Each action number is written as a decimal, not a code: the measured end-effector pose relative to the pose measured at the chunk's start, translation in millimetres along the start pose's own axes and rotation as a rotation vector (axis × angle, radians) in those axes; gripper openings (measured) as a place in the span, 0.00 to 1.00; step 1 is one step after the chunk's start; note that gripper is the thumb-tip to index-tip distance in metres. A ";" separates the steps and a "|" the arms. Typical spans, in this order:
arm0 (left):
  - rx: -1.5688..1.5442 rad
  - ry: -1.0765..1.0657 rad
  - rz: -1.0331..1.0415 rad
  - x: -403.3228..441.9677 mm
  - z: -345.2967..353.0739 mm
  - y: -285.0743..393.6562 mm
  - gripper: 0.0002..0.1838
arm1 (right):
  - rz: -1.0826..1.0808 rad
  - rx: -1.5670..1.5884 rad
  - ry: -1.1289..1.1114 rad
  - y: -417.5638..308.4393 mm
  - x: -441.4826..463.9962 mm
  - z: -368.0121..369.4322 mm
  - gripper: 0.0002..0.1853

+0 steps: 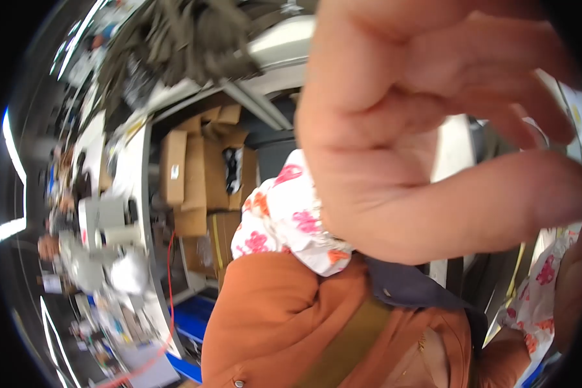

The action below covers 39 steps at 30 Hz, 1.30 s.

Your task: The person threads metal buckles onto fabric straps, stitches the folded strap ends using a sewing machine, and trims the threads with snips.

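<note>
My left hand (394, 149) fills the upper right of the head view, very close to the camera and partly blurred. Its fingers curve round to the right, and the thumb stretches out below them with a gap between. Nothing shows in that gap. A white sleeve with pink and orange flowers (291, 213) ends at the wrist. At the right edge, a second flowered sleeve (540, 284) lies beside a dark, blurred patch of skin, apparently my right hand or forearm (574, 291); its fingers cannot be made out. Below is my orange top (271, 310).
The view is tilted sideways. Open cardboard boxes (204, 168) sit under a white table (143, 149). Dark olive cloth strips (181, 39) hang over a surface at the top. A red cable (171, 278) runs past the table edge. Other people (58, 246) and workbenches show at far left.
</note>
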State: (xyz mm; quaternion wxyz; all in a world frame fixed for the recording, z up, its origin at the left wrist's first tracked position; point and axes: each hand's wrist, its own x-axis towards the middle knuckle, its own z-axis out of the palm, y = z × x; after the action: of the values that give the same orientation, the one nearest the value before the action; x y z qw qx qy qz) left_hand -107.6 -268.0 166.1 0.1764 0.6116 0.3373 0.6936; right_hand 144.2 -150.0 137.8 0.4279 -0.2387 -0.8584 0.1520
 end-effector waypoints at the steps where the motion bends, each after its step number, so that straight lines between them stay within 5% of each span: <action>1: -0.006 -0.012 0.006 7.6 -1.6 11.9 0.15 | -0.059 -0.005 0.074 -10.0 19.8 -23.8 0.38; 7: 0.003 -0.426 -0.037 32.8 63.3 47.9 0.14 | -0.447 -0.103 0.439 -74.1 9.9 -164.8 0.39; 8: 0.066 -0.551 -0.088 83.7 -23.5 -63.3 0.14 | -0.495 -0.093 0.389 -63.6 78.8 -101.8 0.39; 11: 0.105 -0.861 0.027 100.4 -61.1 -77.9 0.13 | -0.581 -0.148 0.347 -122.8 93.4 -67.3 0.40; 12: 0.109 -0.980 0.058 107.5 -48.7 -75.0 0.13 | -0.421 -0.185 0.354 -130.4 76.9 -71.7 0.40; 16: -0.028 -1.221 0.296 111.3 4.2 -124.2 0.14 | 0.671 -0.488 0.396 -114.8 10.3 -17.7 0.12; 20: -0.038 -1.361 0.437 92.3 76.5 -143.3 0.19 | 1.022 -0.442 0.273 -63.8 -64.5 23.7 0.13; 23: 0.042 -1.482 0.553 73.9 111.4 -162.2 0.26 | 0.961 -0.181 0.351 -41.4 -70.7 50.8 0.16; 26: -0.132 -1.479 0.654 54.8 145.0 -198.1 0.22 | 0.897 -0.309 0.330 7.3 -80.0 74.4 0.17; 28: -0.055 -1.524 0.408 61.2 142.6 -166.7 0.11 | 0.966 -0.349 0.333 11.8 -75.3 74.2 0.16; 30: -0.080 -1.464 0.383 71.9 137.5 -170.8 0.12 | 0.839 -0.299 0.544 12.3 -65.9 82.6 0.16; 35: -0.045 -1.392 0.361 67.8 125.8 -169.8 0.13 | 0.929 0.099 0.637 21.0 -47.7 96.8 0.19; 39: -0.132 -1.328 0.377 65.4 120.9 -159.5 0.10 | 0.937 0.106 0.658 20.4 -48.8 98.2 0.18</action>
State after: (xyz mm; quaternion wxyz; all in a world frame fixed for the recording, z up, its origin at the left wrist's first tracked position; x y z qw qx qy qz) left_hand -29.8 -81.3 107.7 0.2586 0.9429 0.0030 0.2102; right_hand 96.0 -164.8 38.3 0.5709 -0.6066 -0.4735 0.2861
